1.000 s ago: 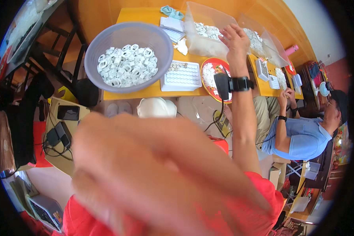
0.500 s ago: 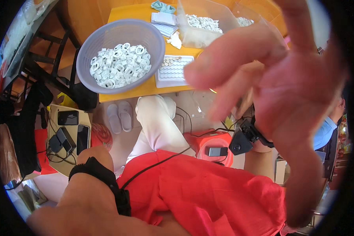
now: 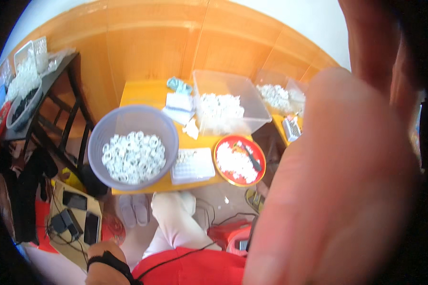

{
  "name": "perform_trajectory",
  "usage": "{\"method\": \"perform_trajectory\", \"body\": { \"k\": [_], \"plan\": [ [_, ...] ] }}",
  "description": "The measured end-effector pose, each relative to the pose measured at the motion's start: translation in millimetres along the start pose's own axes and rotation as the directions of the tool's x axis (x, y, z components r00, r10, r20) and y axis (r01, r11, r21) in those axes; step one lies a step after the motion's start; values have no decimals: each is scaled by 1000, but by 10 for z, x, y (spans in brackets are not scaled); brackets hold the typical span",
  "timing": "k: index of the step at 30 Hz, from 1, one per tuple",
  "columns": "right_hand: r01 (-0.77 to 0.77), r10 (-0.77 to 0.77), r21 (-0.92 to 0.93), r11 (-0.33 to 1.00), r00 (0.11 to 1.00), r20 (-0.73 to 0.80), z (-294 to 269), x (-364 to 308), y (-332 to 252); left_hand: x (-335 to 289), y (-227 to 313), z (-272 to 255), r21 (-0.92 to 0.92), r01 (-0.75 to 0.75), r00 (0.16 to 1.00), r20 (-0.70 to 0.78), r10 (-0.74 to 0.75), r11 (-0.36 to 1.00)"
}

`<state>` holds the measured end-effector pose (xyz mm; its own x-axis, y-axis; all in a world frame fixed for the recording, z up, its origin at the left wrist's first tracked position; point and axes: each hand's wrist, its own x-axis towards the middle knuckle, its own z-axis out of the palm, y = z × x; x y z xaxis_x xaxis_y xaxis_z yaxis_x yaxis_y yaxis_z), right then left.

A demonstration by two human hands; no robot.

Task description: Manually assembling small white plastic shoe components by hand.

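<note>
A large hand [image 3: 337, 190], blurred and very close, fills the right side. Its fingers are smeared together and no object shows in it. Whether it is my right hand or another person's, I cannot tell. At the lower left my left hand [image 3: 101, 252] shows only as a patch of skin above a black wrist strap [image 3: 111, 262]. Its fingers are hidden. Beside it is a tan board [image 3: 87, 244] with dark phones [image 3: 92, 228] and a black block-shaped device [image 3: 66, 223]. A black cable [image 3: 176, 259] crosses my red clothing [image 3: 199, 268].
On the yellow table [image 3: 164, 186] stand a grey basket [image 3: 95, 156] of white rings, a white moulded tray [image 3: 195, 173], a red bowl [image 3: 217, 166] with white pieces, and a clear bin [image 3: 252, 126]. Pale slippers [image 3: 134, 209] lie below. A black-framed rack [image 3: 64, 99] stands left.
The view has tilted up, showing more wall and the red bowl. The large hand has closed in on the camera and blurred. The wrist camera seen before is now mostly covered.
</note>
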<state>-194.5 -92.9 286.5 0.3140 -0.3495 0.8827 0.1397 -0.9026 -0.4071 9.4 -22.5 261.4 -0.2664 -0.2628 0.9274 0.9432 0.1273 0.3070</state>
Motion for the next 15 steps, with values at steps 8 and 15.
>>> {"method": "perform_trajectory", "body": {
  "k": [8,15],
  "plan": [
    [113,-115,-47,992,993,-37,-75,202,-70,233,161,-48,-19,19,990,140,-16,1000],
    [56,-56,-3,998,996,-65,15,39,-37,83,257,40,-51,41,996,85,-37,998]
  ]
}}
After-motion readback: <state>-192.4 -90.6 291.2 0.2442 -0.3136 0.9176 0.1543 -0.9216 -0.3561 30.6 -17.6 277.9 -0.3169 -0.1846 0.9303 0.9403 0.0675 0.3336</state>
